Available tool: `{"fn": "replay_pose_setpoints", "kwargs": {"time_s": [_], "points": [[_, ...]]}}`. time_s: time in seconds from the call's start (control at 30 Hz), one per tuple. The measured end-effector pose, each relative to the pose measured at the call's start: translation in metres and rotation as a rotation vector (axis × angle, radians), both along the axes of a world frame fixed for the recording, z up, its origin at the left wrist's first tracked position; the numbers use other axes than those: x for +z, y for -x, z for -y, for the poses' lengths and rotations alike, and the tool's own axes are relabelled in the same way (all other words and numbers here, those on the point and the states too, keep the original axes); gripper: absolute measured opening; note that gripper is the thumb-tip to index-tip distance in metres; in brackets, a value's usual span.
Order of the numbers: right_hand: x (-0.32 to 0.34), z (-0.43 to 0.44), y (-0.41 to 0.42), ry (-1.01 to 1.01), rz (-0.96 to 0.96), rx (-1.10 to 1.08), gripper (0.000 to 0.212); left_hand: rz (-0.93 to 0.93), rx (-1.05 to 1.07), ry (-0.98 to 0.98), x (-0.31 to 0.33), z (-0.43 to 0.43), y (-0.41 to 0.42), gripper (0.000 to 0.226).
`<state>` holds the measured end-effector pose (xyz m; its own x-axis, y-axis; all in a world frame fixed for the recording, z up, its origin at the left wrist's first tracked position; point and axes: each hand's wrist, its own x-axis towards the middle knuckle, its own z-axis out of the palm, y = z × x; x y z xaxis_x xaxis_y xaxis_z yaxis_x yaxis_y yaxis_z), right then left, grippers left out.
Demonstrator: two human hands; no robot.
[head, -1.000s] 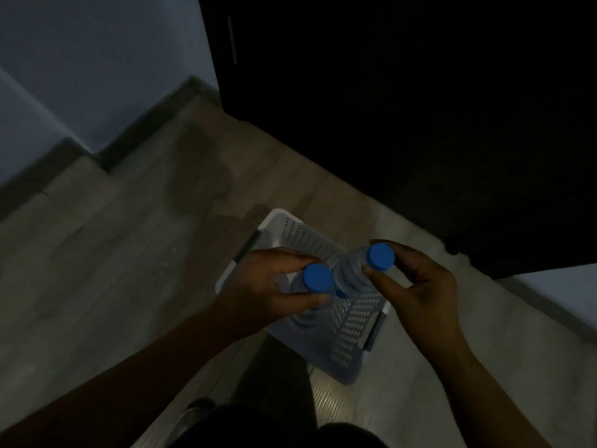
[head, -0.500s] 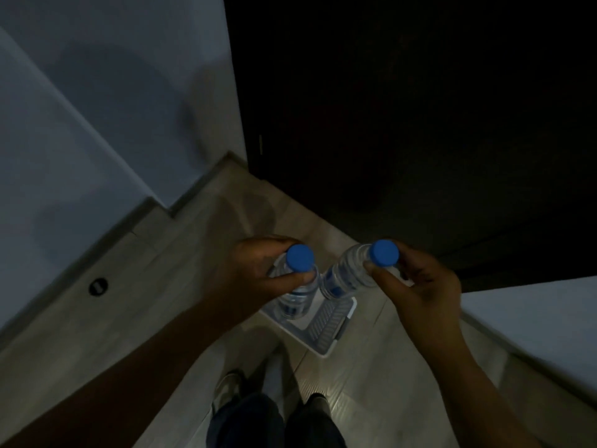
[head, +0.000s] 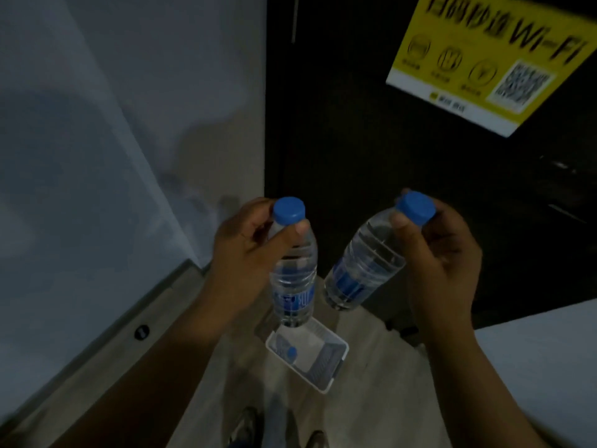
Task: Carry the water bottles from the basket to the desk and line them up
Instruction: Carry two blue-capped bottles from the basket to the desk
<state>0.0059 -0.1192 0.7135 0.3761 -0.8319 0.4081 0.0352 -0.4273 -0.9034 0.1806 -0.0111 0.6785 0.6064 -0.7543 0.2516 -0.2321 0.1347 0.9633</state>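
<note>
Left hand point(head: 245, 253) pinches left bottle point(head: 295, 279) at the neck, centre frame, roughly upright. Right hand point(head: 442, 263) pinches right bottle point(head: 365, 266) just under its blue cap, tilted, base toward the left bottle; the bottles are apart. White basket point(head: 342, 343) on the floor, lower centre. A third bottle point(head: 291, 352) lies inside it, only its cap clear. Yellow Wi-Fi sign point(head: 478, 59) upper right, cut off, small text unreadable. Shoes point(head: 245, 428) at bottom edge, dim.
</note>
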Motion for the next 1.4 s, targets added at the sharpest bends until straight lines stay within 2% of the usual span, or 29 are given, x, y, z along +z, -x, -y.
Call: {"fn": "replay_pose_setpoints", "kwargs": {"time_s": [0.17,0.27,0.37,0.63,0.87,1.03,1.17,1.27,1.4], "points": [[0.072,-0.021,-0.027,0.048,0.163,0.047,0.033,0.026,0.028,0.081,0.075,-0.016,-0.019,0.045],[0.102,-0.033,-0.041,0.07,0.212,0.054,0.025,0.026,-0.012,0.174,0.106,-0.025,-0.026,0.038],[0.128,-0.045,-0.053,0.085,0.244,0.051,0.028,0.02,-0.021,0.255,0.131,-0.032,-0.034,0.023],[0.18,-0.065,-0.078,0.092,0.349,0.082,0.043,0.076,0.05,0.405,0.182,-0.046,-0.045,0.025],[0.2,-0.049,-0.091,0.004,0.403,0.227,0.021,0.032,0.25,0.4,0.217,-0.05,-0.039,0.022],[0.202,-0.041,-0.095,-0.02,0.397,0.361,0.024,0.062,0.433,0.383,0.218,-0.059,-0.01,0.037],[0.198,-0.039,-0.094,-0.07,0.364,0.499,0.036,0.09,0.588,0.367,0.212,-0.072,0.014,0.049],[0.196,-0.045,-0.1,-0.053,0.341,0.58,0.026,0.104,0.685,0.355,0.21,-0.088,0.03,0.048],[0.198,-0.065,-0.104,0.026,0.277,0.617,0.04,0.161,0.806,0.324,0.212,-0.112,0.049,0.047]]}}
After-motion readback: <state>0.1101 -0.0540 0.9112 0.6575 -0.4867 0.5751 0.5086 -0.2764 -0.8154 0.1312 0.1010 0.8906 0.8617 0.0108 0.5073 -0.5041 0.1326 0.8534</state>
